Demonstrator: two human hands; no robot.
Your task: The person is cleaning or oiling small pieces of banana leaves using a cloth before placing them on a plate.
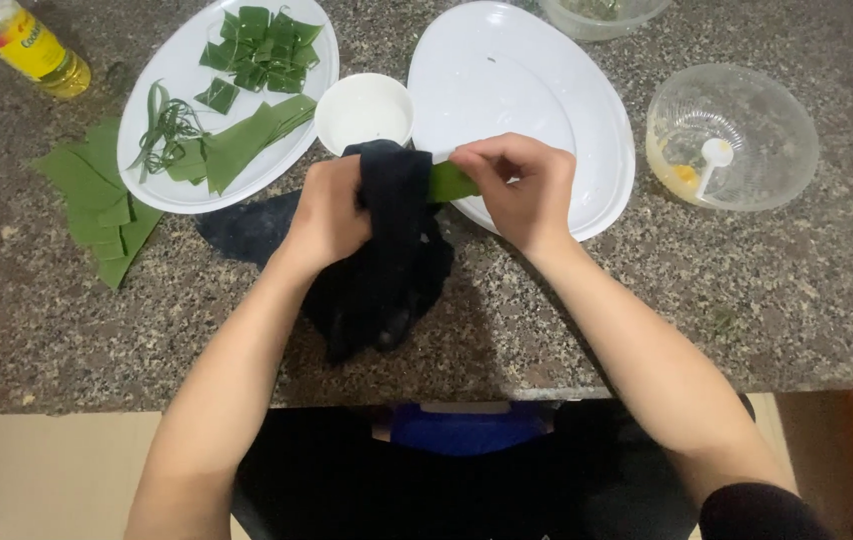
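While the left hand (332, 212) is gripping a black cloth (387, 255) over the bench (747, 290), the right hand (522, 185) is pinching a green leaf strip (450, 183).

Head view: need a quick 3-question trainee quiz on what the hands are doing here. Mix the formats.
1. True or false: the left hand grips a black cloth.
2. What does the right hand pinch? A) green leaf strip B) white spoon C) oil bottle
3. Fill in: the small white bowl sits between two white oval ____.

Key: 1 true; 2 A; 3 plates, the left plate with cut leaf pieces, the right plate bare.
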